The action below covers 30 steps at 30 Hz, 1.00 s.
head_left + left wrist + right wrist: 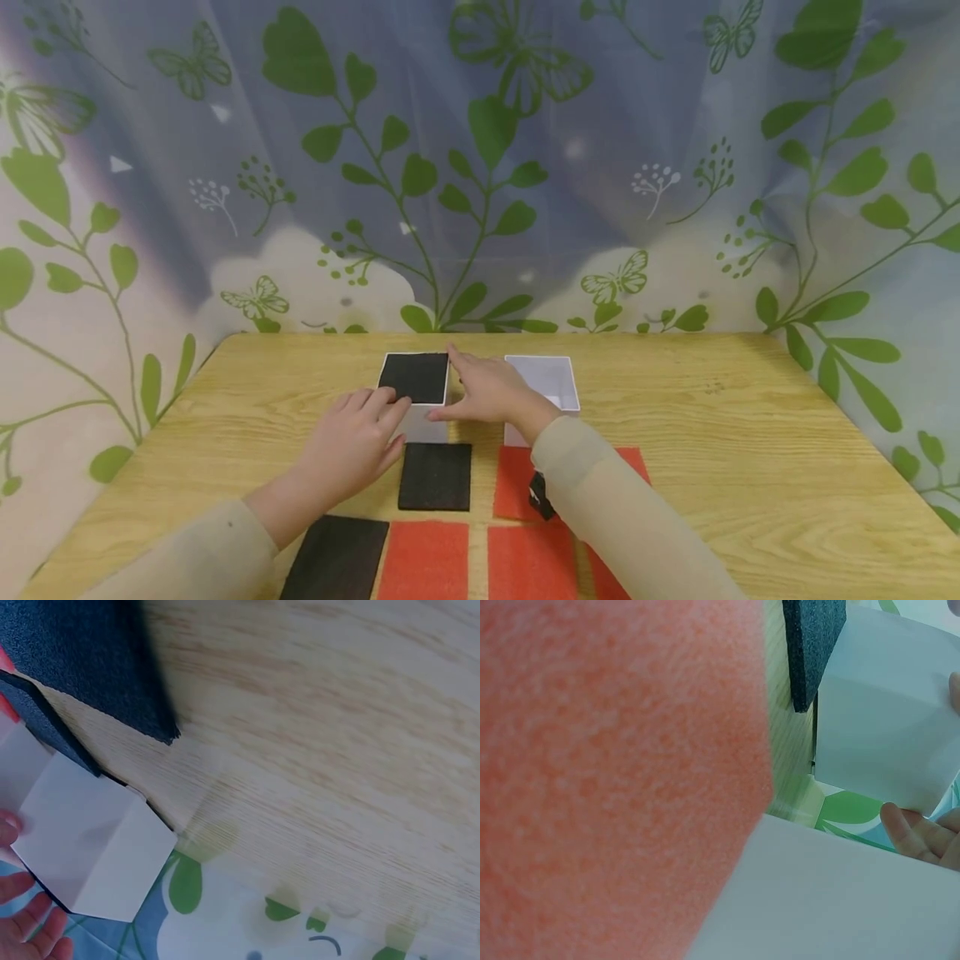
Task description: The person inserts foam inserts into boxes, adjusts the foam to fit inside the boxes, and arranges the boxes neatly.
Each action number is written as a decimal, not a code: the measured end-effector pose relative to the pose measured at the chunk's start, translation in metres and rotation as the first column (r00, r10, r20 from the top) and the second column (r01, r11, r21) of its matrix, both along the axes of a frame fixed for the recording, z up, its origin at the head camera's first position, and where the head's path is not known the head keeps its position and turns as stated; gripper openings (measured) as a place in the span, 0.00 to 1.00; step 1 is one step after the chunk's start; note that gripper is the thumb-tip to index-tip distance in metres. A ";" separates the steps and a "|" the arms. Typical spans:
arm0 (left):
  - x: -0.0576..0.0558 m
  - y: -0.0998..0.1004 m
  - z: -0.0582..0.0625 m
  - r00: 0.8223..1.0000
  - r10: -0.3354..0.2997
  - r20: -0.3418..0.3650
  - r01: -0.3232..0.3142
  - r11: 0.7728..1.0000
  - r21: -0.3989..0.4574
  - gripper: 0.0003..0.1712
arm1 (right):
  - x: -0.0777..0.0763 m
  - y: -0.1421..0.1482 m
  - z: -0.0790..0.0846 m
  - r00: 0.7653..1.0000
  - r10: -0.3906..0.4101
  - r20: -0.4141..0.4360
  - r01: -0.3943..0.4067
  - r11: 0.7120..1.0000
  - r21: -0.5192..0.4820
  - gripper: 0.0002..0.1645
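A white square box (425, 427) stands at the back left of the table, with a black square piece (414, 377) at its top, inside the rim. My left hand (348, 442) reaches the box's front left, its fingertips at the front edge of the black piece. On the right side my right hand (491, 392) is spread, thumb near the front corner and fingers at the back corner. Fingers (30, 922) also show beside the white box (97, 832) in the left wrist view. In the right wrist view fingertips (911, 832) touch the box (889, 712).
A second white box (542, 379) stands right of the first, its top uncovered. Before the boxes lie a black square (435, 477), another black square (335, 558) and several red squares (425, 562). A leaf-patterned curtain (480, 167) hangs behind the table (712, 433).
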<state>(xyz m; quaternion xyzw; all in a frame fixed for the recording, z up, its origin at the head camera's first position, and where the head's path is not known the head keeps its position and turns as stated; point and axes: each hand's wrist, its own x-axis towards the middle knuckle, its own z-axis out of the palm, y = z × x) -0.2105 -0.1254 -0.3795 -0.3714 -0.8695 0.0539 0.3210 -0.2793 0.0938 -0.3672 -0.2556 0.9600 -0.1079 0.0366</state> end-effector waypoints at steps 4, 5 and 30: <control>0.001 0.000 -0.001 1.000 0.011 0.001 -0.011 1.000 -0.004 0.25 | 0.001 -0.002 -0.001 1.000 0.001 -0.005 0.000 1.000 0.001 0.68; 0.001 0.000 -0.002 1.000 0.013 0.000 -0.013 1.000 -0.004 0.25 | 0.001 -0.002 -0.001 1.000 0.000 -0.008 0.000 1.000 0.005 0.68; -0.002 0.023 0.001 0.991 0.012 0.136 -0.013 1.000 0.012 0.23 | 0.001 0.000 0.001 1.000 -0.004 -0.021 0.004 1.000 0.026 0.67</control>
